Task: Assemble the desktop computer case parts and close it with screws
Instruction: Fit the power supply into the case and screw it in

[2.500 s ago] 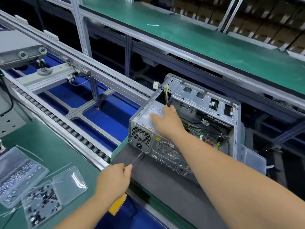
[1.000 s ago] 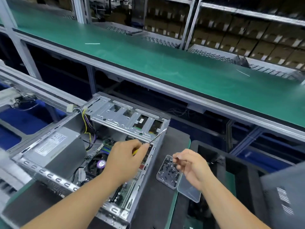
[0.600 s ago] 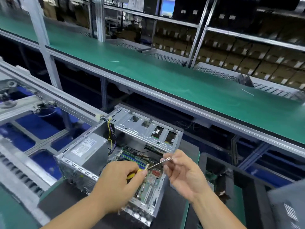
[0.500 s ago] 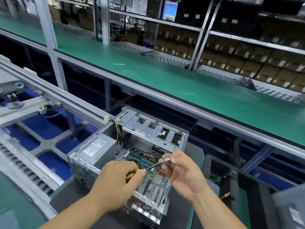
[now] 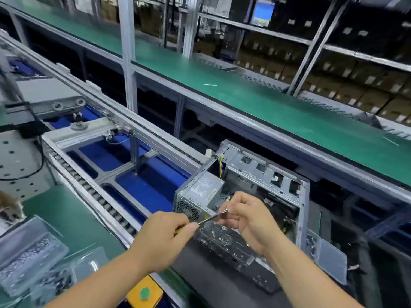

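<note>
Green-matted tabletop (image 5: 73, 221) runs beside a roller conveyor, where an open grey metal computer case (image 5: 262, 187) sits on a dark mat. Over it, the left hand (image 5: 160, 238) grips a yellow-handled screwdriver (image 5: 209, 217), while the right hand (image 5: 249, 218) pinches at its tip. Clear plastic trays (image 5: 29, 261) at the near left hold small screws; another (image 5: 329, 261) lies beside the case.
</note>
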